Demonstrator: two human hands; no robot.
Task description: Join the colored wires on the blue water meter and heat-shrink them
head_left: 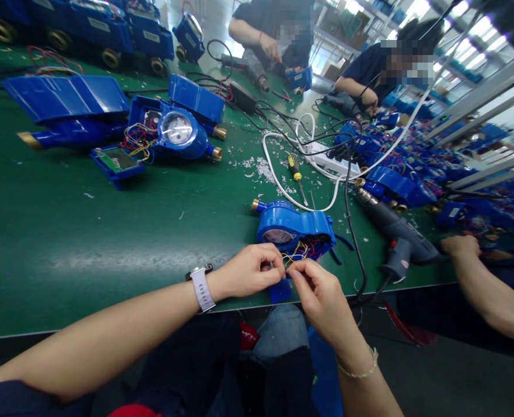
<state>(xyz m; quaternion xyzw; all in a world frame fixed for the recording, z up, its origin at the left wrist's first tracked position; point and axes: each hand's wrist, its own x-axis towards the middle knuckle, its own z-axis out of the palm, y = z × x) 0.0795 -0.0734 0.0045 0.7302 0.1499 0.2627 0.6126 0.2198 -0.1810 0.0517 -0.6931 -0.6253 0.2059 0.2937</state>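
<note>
The left hand and the right hand meet at the near edge of the tabletop, fingertips pinched together on the thin coloured wires that spill from the blue water meter; both hands are closed on those wires, and a small blue part sits just beneath them at the edge; the left wrist wears a white watch, the right a beaded bracelet; the meter lies just beyond the fingers, its brass end pointing left; to its right a grey heat gun lies near the edge, beside another person's forearm; farther in, a yellow-handled screwdriver lies among white scraps and a white cable; an opened meter with loose wiring rests toward the far left; two more people work at the far edge.
</note>
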